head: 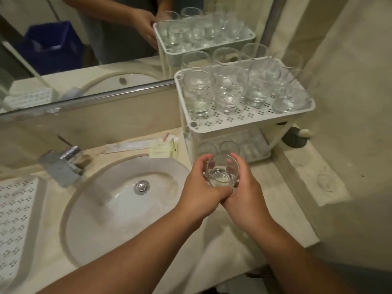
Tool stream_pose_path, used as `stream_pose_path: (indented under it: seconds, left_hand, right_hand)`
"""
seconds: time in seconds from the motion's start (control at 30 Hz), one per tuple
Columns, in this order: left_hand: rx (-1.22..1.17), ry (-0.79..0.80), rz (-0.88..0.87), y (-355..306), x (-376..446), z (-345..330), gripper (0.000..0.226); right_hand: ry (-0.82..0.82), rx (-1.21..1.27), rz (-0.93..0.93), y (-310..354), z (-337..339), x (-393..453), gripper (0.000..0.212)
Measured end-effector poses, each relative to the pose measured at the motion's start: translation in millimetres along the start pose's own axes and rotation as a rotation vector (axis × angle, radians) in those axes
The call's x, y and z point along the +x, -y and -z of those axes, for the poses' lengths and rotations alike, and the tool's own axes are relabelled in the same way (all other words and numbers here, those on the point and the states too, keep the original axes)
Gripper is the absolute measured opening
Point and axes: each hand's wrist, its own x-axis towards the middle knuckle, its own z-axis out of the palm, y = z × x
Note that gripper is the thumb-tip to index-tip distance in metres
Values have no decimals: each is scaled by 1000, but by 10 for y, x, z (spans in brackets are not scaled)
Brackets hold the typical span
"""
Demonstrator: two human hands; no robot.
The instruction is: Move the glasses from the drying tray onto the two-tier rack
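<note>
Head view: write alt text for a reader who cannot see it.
Both hands, left hand and right hand, hold one clear glass in front of a white two-tier rack whose top tier is crowded with glasses. A round sink lies to the left, the perforated drying tray at the far left edge.

A pale stone worktop runs under the mirror, with an oval white sink set into it and a chrome tap behind the basin. On the right end stands a white two-tier rack, against the mirror. At the far left lies a perforated white drying tray. Between tap and rack, a few small paper sachets lie flat by the wall.
</note>
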Motion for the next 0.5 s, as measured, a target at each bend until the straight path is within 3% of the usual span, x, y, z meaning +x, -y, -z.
stream_pose_path:
  seconds: [0.23,0.5]
  left_hand:
    - [94,78,64,-3,448,-541,85]
    - [217,60,34,-83,846,-860,86]
  right_hand:
    - [-94,-26,-69,-472,345,284,94]
    - [-197,-90,-42,-891,493,778,94]
